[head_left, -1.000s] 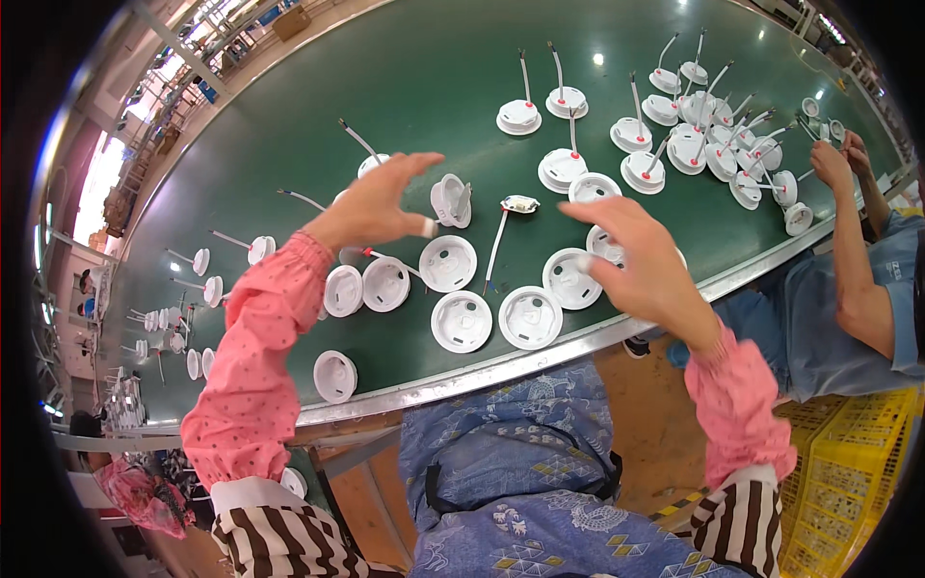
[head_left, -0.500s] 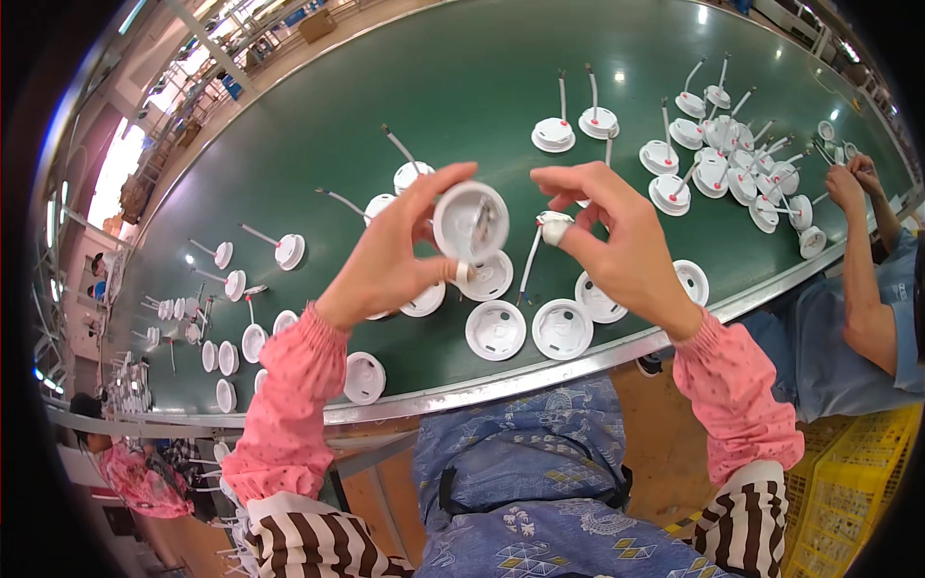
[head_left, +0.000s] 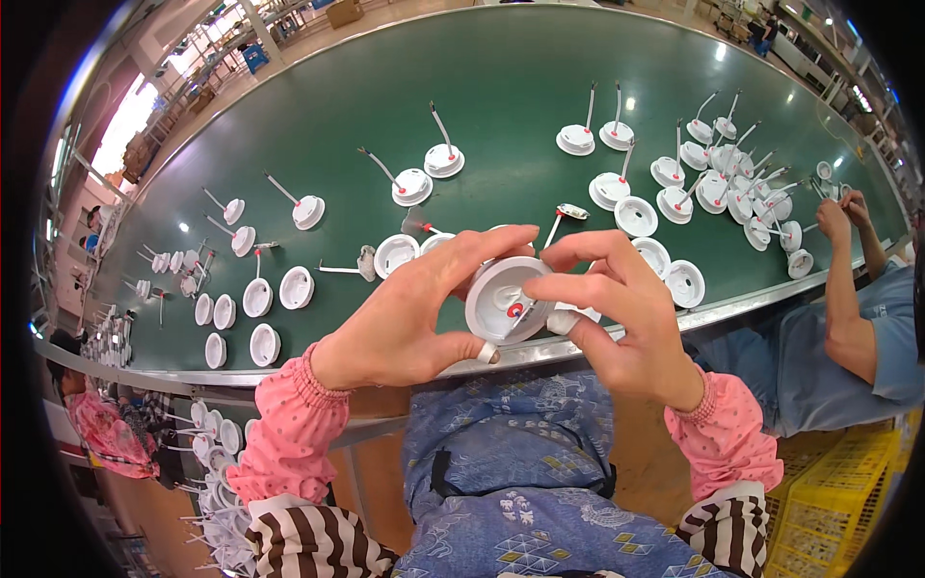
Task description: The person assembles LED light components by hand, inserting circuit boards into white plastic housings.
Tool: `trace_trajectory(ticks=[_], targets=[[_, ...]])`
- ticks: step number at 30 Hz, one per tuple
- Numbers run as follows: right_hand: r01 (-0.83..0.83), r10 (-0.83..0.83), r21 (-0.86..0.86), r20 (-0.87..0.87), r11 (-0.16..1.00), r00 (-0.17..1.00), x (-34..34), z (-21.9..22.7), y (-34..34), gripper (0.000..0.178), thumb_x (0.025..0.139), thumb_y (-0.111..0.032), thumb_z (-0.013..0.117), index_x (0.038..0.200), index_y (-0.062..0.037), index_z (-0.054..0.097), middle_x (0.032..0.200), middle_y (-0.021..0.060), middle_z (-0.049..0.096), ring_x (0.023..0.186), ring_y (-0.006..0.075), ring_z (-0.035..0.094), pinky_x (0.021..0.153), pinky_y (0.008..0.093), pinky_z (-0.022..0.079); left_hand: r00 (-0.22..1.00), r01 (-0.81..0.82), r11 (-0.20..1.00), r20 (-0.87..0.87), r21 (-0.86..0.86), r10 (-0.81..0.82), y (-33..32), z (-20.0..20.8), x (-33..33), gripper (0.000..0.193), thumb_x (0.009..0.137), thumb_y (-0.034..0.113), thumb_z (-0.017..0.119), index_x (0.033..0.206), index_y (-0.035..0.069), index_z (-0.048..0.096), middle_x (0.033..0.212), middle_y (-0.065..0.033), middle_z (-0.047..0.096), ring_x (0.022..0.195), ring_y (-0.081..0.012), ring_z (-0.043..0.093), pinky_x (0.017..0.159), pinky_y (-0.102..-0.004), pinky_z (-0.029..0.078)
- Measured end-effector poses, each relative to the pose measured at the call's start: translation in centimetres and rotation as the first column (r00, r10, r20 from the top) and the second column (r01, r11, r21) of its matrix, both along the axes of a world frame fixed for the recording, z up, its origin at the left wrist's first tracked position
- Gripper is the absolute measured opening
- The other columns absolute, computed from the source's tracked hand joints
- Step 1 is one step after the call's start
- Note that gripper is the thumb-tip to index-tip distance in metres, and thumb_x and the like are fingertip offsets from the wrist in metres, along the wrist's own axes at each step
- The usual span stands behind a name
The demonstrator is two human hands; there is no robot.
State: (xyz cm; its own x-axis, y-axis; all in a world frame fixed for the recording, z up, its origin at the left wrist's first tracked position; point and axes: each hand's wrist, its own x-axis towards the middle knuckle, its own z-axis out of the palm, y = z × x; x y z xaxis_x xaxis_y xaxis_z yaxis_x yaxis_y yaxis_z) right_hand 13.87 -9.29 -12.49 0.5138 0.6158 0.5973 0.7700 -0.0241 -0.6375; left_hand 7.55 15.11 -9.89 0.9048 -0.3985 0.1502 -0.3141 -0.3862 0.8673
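My left hand (head_left: 409, 323) is closed around a white round lamp housing (head_left: 491, 313), fingers behind it and the taped thumb at its lower rim. The housing's hollow side is tilted up toward me. Inside it show a red ring (head_left: 515, 310) and a short stretch of white cable. My right hand (head_left: 631, 323) grips the housing's right side, its index fingertip inside the hollow and its taped thumb at the rim. Whether that fingertip also pinches the cable I cannot tell. Beyond my hands lies a small circuit board (head_left: 572, 211) with a white cable.
Several white housings stand on the green table (head_left: 501, 87), many with cables sticking up; a dense cluster (head_left: 737, 178) is at the right. A co-worker's hands (head_left: 840, 212) work at the far right. A metal edge (head_left: 742, 301) borders the table; yellow crates (head_left: 829, 501) stand lower right.
My right hand has moved left and down onto the housing, its fingertip now inside. The housing has come lower and nearer me. The view has shifted, and a red ring now shows in the housing.
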Motion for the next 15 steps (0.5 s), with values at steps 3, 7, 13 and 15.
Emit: trace_trajectory(ticks=[3, 7, 13, 15], targets=[[0.04, -0.044, 0.062, 0.053, 0.997, 0.998, -0.9, -0.9, 0.0, 0.05, 0.07, 0.014, 0.065, 0.111, -0.0115, 0.074, 0.117, 0.0107, 0.062, 0.094, 0.025, 0.064, 0.071, 0.033, 0.052, 0.997, -0.01, 0.996, 0.077, 0.087, 0.003, 0.1, 0.0, -0.8, 0.097, 0.07, 0.015, 0.09, 0.154, 0.004, 0.042, 0.151, -0.0125, 0.049, 0.136, -0.0284, 0.053, 0.115, -0.0414, 0.044], [0.039, -0.042, 0.068, 0.045, 0.997, 0.998, -1.4, -0.7, -0.3, 0.049, 0.07, 0.013, 0.065, 0.112, -0.0109, 0.074, 0.117, 0.0102, 0.062, 0.095, 0.0238, 0.064, 0.071, 0.032, 0.052, 0.991, -0.002, 0.994, 0.131, 0.105, -0.012, -0.1, -0.1, -1.6, 0.095, 0.069, 0.014, 0.091, 0.151, 0.004, 0.045, 0.148, -0.0115, 0.051, 0.134, -0.0261, 0.054, 0.117, -0.04, 0.04], [-0.066, 0.11, 0.106, -0.492, 0.992, 0.864, -1.8, 0.2, 0.8, 0.034, 0.094, -0.002, 0.068, 0.127, -0.0009, 0.065, 0.117, 0.0084, 0.064, 0.104, 0.0168, 0.062, 0.088, 0.0317, 0.053, 0.979, -0.049, 0.915, -0.199, -0.4, -0.034, 1.0, -2.5, -2.1, 0.098, 0.069, 0.019, 0.096, 0.15, 0.0, 0.044, 0.144, -0.0101, 0.052, 0.137, -0.0226, 0.05, 0.118, -0.0392, 0.039], [-0.077, 0.138, 0.132, -0.546, 0.988, 0.827, -1.9, -0.2, 1.0, 0.036, 0.094, -0.003, 0.067, 0.13, 0.0005, 0.063, 0.117, 0.0088, 0.063, 0.104, 0.0164, 0.062, 0.086, 0.0312, 0.053, 0.976, -0.033, 0.872, -0.203, -0.488, -0.076, 1.2, -2.7, -2.3, 0.099, 0.07, 0.015, 0.095, 0.152, 0.0, 0.042, 0.146, -0.0099, 0.05, 0.138, -0.022, 0.049, 0.118, -0.0393, 0.039]])
